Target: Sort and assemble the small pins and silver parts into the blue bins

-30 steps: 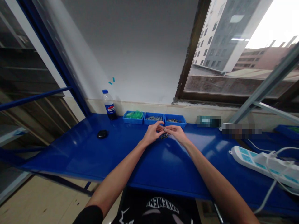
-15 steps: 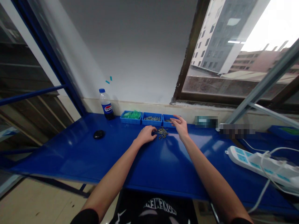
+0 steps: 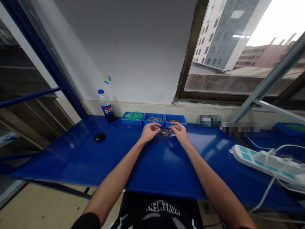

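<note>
A small loose pile of thin metal screws [image 3: 165, 133] lies on the blue table [image 3: 164, 168]. At its left edge is my left hand [image 3: 149, 132], fingers curled and tips drawn close together; anything between them is too small to make out. My right hand [image 3: 180, 132] faces it from the right, thumb and fingers bent into a pinch at the pile's edge. What it pinches, if anything, I cannot make out. Just behind my hands are a blue bin of silver metal pieces [image 3: 153, 119] and a blue bin of dark screws [image 3: 176, 120].
Left of these stands a blue bin with green plastic bags [image 3: 132, 118]. A cola bottle [image 3: 107, 109] is at the back left, with a black rounded object [image 3: 99, 137] in front. A white power strip [image 3: 264, 165] with cables lies on the right, near a metal post [image 3: 257, 92].
My right hand has come down from over the right bin to the right side of the pile. My left hand has shifted slightly at the left side. The view has moved a little.
</note>
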A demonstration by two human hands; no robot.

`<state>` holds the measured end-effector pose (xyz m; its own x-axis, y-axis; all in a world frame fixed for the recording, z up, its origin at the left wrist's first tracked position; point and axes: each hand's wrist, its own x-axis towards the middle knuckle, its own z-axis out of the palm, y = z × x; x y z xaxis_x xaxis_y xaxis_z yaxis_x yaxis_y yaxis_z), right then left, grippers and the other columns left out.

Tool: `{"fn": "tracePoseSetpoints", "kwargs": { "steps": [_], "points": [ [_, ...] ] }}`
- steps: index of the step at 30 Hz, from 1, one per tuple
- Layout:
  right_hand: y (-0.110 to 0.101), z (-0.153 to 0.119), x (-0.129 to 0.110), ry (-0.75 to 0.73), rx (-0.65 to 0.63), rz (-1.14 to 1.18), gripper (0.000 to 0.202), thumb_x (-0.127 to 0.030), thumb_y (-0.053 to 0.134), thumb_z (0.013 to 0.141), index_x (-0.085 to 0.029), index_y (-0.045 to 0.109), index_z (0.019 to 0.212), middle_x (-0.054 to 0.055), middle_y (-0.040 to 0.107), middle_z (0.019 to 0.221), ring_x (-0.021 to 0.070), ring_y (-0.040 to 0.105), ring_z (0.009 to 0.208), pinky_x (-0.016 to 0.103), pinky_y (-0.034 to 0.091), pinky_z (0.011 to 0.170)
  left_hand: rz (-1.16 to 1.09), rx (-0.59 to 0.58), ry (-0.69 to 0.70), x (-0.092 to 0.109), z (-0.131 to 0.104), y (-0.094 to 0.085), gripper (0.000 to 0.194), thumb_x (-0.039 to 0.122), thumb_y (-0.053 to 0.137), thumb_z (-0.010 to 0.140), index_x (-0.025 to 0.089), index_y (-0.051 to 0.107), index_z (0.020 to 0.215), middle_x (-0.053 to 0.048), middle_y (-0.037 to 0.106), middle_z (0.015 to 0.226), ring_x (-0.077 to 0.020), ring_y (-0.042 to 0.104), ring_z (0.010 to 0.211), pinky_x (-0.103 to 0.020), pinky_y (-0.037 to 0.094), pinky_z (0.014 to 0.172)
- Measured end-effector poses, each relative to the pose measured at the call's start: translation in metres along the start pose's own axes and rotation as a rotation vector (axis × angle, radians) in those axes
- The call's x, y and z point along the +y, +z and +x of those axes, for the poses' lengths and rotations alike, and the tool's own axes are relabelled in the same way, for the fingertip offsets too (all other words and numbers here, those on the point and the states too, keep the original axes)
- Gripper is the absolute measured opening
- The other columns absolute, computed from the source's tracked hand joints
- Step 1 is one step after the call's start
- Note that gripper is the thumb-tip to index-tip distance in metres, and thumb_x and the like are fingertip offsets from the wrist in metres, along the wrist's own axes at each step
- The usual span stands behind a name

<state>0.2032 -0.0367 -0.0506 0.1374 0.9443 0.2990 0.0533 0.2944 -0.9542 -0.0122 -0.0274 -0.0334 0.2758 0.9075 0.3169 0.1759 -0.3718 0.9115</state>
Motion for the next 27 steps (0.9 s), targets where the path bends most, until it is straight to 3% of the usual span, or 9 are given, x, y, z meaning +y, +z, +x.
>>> {"fn": "tracePoseSetpoints", "kwargs": {
  "steps": [5, 13, 15, 18, 22, 24, 27],
  "points": [
    [0.005, -0.003, -0.004, 0.056, -0.178, 0.036, 0.043, -0.054, 0.081, 0.073, -0.019, 0.076, 0.098, 0.006, 0.078, 0.076, 0.0219, 0.072, 0.070, 0.034, 0.056, 0.070, -0.244, 0.104, -0.062, -0.002, 0.000, 0.008, 0.037, 0.031, 0.087, 0.069, 0.010, 0.077, 0.098, -0.012, 0.079, 0.088, -0.0224, 0.075, 0.082, -0.035, 0.061, 0.082],
    [0.002, -0.004, 0.001, 0.256, -0.258, 0.239, 0.043, -0.047, 0.094, 0.062, -0.017, 0.081, 0.091, 0.010, 0.080, 0.086, 0.0231, 0.077, 0.079, 0.034, 0.060, 0.078, -0.217, 0.104, -0.035, -0.010, 0.002, 0.012, 0.035, 0.033, 0.086, 0.071, 0.011, 0.077, 0.097, -0.013, 0.079, 0.094, -0.0236, 0.076, 0.087, -0.037, 0.062, 0.086],
    [0.002, -0.001, 0.003, 0.243, -0.245, 0.231, 0.043, -0.047, 0.094, 0.062, -0.017, 0.081, 0.090, 0.011, 0.080, 0.086, 0.0249, 0.077, 0.080, 0.037, 0.061, 0.080, -0.124, 0.087, -0.008, -0.011, 0.001, 0.011, 0.034, 0.031, 0.081, 0.078, 0.011, 0.077, 0.105, -0.013, 0.080, 0.096, -0.0233, 0.076, 0.087, -0.037, 0.062, 0.086],
    [0.001, 0.004, 0.004, 0.144, -0.114, 0.188, 0.046, -0.051, 0.092, 0.062, -0.018, 0.080, 0.091, 0.011, 0.080, 0.087, 0.0286, 0.078, 0.085, 0.043, 0.061, 0.087, 0.219, 0.045, 0.093, -0.011, -0.001, 0.010, 0.032, 0.026, 0.070, 0.088, 0.015, 0.076, 0.117, -0.013, 0.078, 0.111, -0.0253, 0.075, 0.102, -0.040, 0.058, 0.098],
    [-0.003, 0.008, 0.008, 0.019, -0.001, 0.172, 0.062, -0.048, 0.091, 0.063, -0.021, 0.076, 0.116, 0.013, 0.076, 0.123, 0.0317, 0.073, 0.111, 0.048, 0.054, 0.105, 0.694, -0.121, 0.164, -0.010, -0.005, 0.009, 0.031, 0.024, 0.061, 0.094, 0.020, 0.077, 0.120, -0.010, 0.073, 0.130, -0.0282, 0.064, 0.127, -0.043, 0.048, 0.113],
    [-0.005, 0.008, 0.010, 0.019, -0.010, 0.160, 0.069, -0.049, 0.090, 0.066, -0.022, 0.071, 0.127, 0.014, 0.071, 0.132, 0.0319, 0.072, 0.114, 0.048, 0.054, 0.105, 0.792, -0.170, 0.125, -0.010, -0.006, 0.009, 0.031, 0.024, 0.059, 0.096, 0.023, 0.077, 0.121, -0.008, 0.073, 0.128, -0.0261, 0.066, 0.123, -0.038, 0.050, 0.109],
    [-0.006, 0.006, 0.011, 0.031, -0.035, 0.132, 0.069, -0.050, 0.087, 0.070, -0.024, 0.068, 0.131, 0.014, 0.071, 0.132, 0.0311, 0.073, 0.109, 0.046, 0.059, 0.095, 0.850, -0.150, 0.067, -0.012, -0.004, 0.011, 0.031, 0.023, 0.058, 0.096, 0.026, 0.077, 0.120, -0.008, 0.077, 0.121, -0.0238, 0.070, 0.114, -0.034, 0.052, 0.104]
  ]
}}
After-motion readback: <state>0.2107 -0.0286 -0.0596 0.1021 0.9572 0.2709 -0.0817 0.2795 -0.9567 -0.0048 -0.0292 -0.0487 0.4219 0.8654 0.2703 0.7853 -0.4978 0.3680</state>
